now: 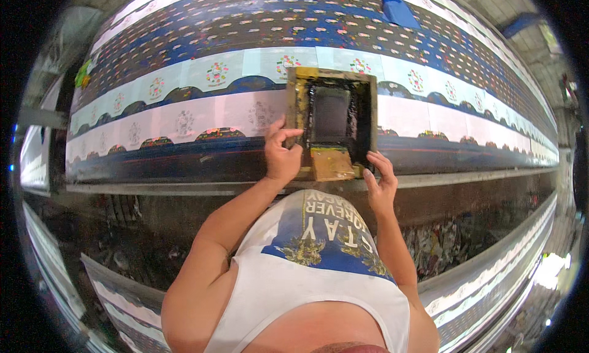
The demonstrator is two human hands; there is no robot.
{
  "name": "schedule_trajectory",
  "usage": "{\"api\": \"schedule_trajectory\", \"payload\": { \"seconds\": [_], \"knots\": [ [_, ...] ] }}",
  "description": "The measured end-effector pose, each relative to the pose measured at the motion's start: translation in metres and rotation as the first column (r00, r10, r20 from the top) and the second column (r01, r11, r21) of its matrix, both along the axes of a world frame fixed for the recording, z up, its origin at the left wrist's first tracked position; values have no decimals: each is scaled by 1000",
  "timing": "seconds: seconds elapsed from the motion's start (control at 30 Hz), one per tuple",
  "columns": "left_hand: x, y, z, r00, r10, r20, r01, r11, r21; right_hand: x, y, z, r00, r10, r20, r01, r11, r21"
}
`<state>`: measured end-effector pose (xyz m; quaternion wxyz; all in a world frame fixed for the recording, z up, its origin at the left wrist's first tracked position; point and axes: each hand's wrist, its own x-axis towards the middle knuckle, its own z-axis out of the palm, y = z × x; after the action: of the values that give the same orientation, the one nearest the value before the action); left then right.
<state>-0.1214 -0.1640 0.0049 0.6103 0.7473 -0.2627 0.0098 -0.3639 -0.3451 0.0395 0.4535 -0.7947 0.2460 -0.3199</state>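
A screen printing frame (296,110) with paint-stained wooden sides lies across a pale pink cut piece of fabric (233,116) on the long table. Its dark mesh (331,112) shows in the middle, edged with black ink. Inside the near end leans a wooden squeegee (332,163). My left hand (284,151) is closed on the frame's left side, index finger over the rim. At the near right corner my right hand (383,180) grips the frame, with thumb and fingers on either side of the rim.
Light blue printed fabric pieces (196,73) form a row behind the pink ones. Farther back, small printed pieces cover the table. A blue cloth (399,12) lies at the far right. The table's near edge (245,187) runs just before my body; other long tables (491,291) stand behind me.
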Motion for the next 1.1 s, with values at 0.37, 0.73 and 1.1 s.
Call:
{"api": "schedule_trajectory", "payload": {
  "seconds": [0.37,0.73,1.1],
  "knots": [
    [-26,-33,-1,994,19,-110,-18,1000,12,-10,-33,24,963,185,-195,-251,879,-405],
    [-23,-39,-6,992,71,-106,-62,994,86,53,-46,79,699,366,-614,-695,551,-462],
    [-21,-38,-9,994,-14,-109,20,998,52,169,-120,86,797,200,-569,-512,724,-462]
  ]
}}
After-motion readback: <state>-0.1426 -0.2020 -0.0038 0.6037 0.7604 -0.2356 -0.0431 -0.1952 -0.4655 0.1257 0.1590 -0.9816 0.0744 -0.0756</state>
